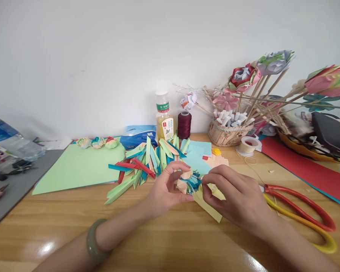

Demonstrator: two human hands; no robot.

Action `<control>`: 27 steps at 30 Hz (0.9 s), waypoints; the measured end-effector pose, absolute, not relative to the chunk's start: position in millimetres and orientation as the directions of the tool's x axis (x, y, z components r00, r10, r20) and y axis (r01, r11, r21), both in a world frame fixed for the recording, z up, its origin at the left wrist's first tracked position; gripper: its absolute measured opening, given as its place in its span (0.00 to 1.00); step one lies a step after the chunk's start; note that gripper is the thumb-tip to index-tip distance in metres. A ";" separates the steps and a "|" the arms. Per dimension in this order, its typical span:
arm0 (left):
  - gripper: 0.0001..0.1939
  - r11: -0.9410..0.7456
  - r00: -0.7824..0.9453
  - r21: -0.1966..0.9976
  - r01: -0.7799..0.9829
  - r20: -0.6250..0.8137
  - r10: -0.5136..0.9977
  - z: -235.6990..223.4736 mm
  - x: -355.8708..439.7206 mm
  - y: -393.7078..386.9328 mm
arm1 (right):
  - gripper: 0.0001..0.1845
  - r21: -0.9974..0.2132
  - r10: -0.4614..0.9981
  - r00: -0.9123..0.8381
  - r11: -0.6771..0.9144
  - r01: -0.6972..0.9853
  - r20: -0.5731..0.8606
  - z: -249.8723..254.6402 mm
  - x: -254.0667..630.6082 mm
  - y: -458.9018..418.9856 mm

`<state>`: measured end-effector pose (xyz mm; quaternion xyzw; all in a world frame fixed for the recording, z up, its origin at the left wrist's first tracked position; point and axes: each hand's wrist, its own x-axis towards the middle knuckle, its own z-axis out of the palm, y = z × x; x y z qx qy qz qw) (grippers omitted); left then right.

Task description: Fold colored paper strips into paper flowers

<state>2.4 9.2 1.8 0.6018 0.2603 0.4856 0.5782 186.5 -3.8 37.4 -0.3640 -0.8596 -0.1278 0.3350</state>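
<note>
Blue and peach folded-paper flower (189, 183), small, layered: just below the centre of the frame, held between the curved thumb and fingers of the left hand (166, 190). That wrist bears a grey-green bangle (93, 241); a thin ring is on one finger.

Right hand (236, 194): right of centre, fingertips pinched close together at the flower's right edge; anything between them is too small to tell.

Pale yellow paper strip (208, 207): flat on the light-brown wooden tabletop (102, 236), below the flower and partly behind the right hand.

Folded paper strips in green, blue, red and peach (146, 158): one loose pile, left of and above the flower.

Light blue paper pieces (200, 148): above the flower.

Scissors with one red and one yellow handle (268, 188): lower right, blades mostly hidden by the right hand.

White spool (248, 144): right, beyond the scissors.

Dark maroon cone of thread (184, 126), clear bottle of yellowish liquid (165, 124) and blue plastic-wrapped packet (138, 136): upright row along the white wall, the packet leftmost.

Light green paper sheet (85, 166): left, with three small crumpled paper flowers (97, 142) along its far edge.

Woven basket (229, 135): upper right, holding white rolled pieces and stemmed paper flowers (243, 77).

Long red paper sheet (306, 163): right edge.
</note>
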 end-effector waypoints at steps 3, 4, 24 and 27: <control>0.24 -0.288 0.352 0.931 -0.222 0.353 0.867 -0.7 3.2 8.0 | 0.06 -0.250 0.641 -0.423 0.695 0.674 0.640 43.1 182.7 -6.6; 0.24 -0.334 0.334 0.921 -0.203 0.385 0.860 -1.7 3.6 7.4 | 0.06 -0.361 0.690 -0.389 0.679 0.639 0.610 45.6 180.9 -7.7; 0.22 -0.893 0.291 0.422 0.158 0.844 0.451 0.3 4.6 5.5 | 0.09 -0.964 0.945 -0.323 0.127 0.232 0.047 59.8 169.4 -9.5; 0.22 -0.893 0.290 0.419 0.163 0.845 0.449 -1.0 4.4 5.6 | 0.07 -0.982 0.956 -0.291 0.075 0.174 0.022 58.1 168.1 -9.0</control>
